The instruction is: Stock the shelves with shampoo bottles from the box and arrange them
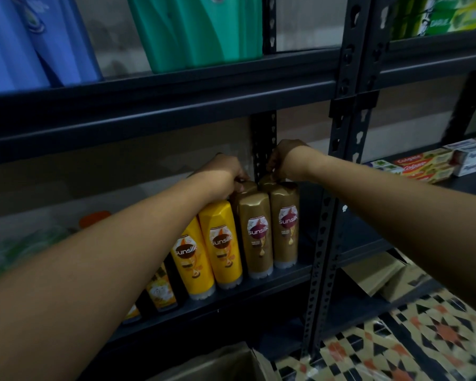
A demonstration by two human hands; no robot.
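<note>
Gold bottles [270, 226] stand upright at mid-frame on the dark shelf [259, 284], just right of two yellow bottles [212, 248]. The left hand [226, 171] curls its fingers over the top of a rear gold bottle, and the right hand [286, 160] pinches the top of the one beside it. A cardboard box [226, 364] sits at the bottom edge.

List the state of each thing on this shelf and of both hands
left hand: gripping the top of a rear gold bottle
right hand: pinching the top of another rear gold bottle
front gold bottles: upright, side by side
yellow bottles: upright, in a row
cardboard box: open
</note>
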